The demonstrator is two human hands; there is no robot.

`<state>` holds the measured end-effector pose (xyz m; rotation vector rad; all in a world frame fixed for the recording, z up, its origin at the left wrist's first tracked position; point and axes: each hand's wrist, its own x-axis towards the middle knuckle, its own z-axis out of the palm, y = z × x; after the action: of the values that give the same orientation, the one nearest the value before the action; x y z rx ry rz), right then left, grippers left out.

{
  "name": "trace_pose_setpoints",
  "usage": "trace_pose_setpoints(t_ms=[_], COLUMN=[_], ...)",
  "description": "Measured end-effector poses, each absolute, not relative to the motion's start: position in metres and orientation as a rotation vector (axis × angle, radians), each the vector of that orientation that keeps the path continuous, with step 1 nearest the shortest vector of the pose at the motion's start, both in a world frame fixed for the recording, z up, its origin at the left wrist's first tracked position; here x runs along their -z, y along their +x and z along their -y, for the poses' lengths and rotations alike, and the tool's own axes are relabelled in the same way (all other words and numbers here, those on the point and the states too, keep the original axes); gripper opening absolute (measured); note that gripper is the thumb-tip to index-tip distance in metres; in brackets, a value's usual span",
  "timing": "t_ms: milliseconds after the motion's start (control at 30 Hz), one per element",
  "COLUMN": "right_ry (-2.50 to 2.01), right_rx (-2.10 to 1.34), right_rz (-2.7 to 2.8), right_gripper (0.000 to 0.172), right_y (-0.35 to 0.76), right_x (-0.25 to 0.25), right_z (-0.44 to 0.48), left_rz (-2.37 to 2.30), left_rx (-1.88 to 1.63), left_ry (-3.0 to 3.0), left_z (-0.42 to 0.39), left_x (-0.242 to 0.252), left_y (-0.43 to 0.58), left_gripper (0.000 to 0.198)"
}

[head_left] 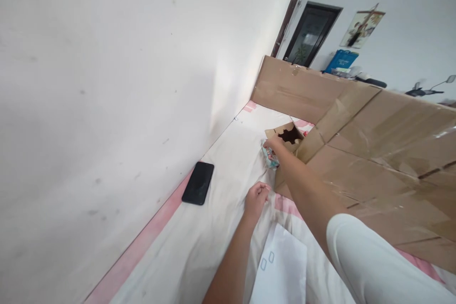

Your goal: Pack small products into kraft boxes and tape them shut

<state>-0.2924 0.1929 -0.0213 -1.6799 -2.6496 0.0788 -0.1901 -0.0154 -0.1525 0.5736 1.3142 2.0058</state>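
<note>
Over white sheeting (228, 152) by the wall (107, 80), right fingers (270, 143) pinch a packet (271, 159), left fingers (261, 186) loosely curled.

You wear a plain white cloth sleeve (377, 256); your small pale-teal packet (270, 159) carries red patterning, the cardboard box (281, 183) is brown, the rectangular phone (198, 183) black, the white cloth sheet (228, 152) pink-banded.
</note>
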Motion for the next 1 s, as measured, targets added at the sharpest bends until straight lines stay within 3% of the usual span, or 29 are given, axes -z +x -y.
trace_pose_setpoints(t_ms=[167,333,600,867,1000], right_ry=[-1.598,-1.242,-0.552,-0.492,-0.407], right_rx=[-0.169,-0.324,-0.435,-0.422,-0.442], right_rz=[2.771,3.013,3.128,3.025,2.941], right_gripper=[0.090,0.081,0.090,0.076,0.083], right_y=[-0.295,-0.304,-0.267,-0.231,-0.203], right_x=[0.013,0.003,0.000,-0.019,-0.052], right_z=[-0.161,-0.102,-0.011,0.010,0.028], left_rz=[-1.526,-1.704,-1.509,-1.199,-1.122], left_rx=[-2.207,-2.562,-2.645,-2.734,-2.813], left_ry=[0.523,0.167,-0.009,0.164,0.322], left_z=[0.022,0.029,0.045,0.048,0.058], left_x=[0.151,0.153,0.157,0.145,0.114], left_y=[-0.191,-0.210,-0.250,-0.243,-0.238], left_gripper=[0.025,0.063,0.092,0.087,0.085])
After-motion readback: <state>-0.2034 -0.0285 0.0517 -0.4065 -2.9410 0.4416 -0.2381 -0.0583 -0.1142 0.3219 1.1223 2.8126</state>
